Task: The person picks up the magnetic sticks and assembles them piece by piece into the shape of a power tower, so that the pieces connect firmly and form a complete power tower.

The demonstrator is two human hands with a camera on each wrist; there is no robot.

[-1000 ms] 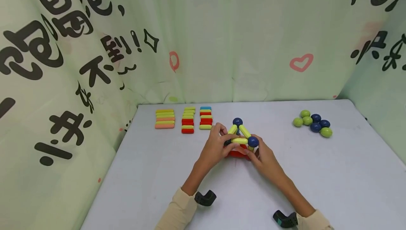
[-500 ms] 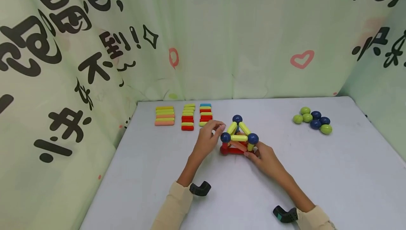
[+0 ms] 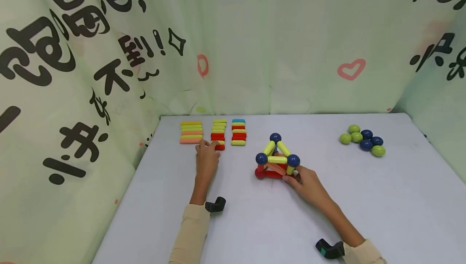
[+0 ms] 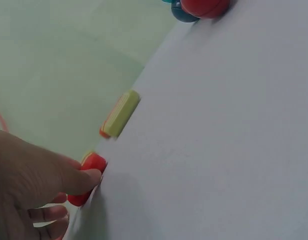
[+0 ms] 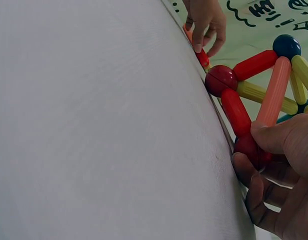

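A frame of magnetic rods and balls [image 3: 277, 159] stands mid-table, with dark blue balls above and red balls and rods below. My right hand [image 3: 309, 185] holds its near right corner, the thumb and fingers round a red ball [image 5: 246, 145] in the right wrist view. An orange rod [image 5: 275, 90] slants up from that corner. Farther left, my left hand [image 3: 206, 162] is at the near end of the middle row of rods. It pinches a red rod [image 4: 94, 162], the thumb on top in the left wrist view; the other fingertips are partly hidden.
Left of that row lies a row of yellow and orange rods [image 3: 191, 128]. Right of it is a row of red, yellow and blue rods [image 3: 238, 131]. Several green and dark blue balls [image 3: 365, 145] sit at the back right. A printed curtain [image 3: 302, 45] stands behind the table.
My left hand has let go of the frame and moved left to the middle row of rods, where it pinches a red rod. The right hand keeps its grip on the frame.
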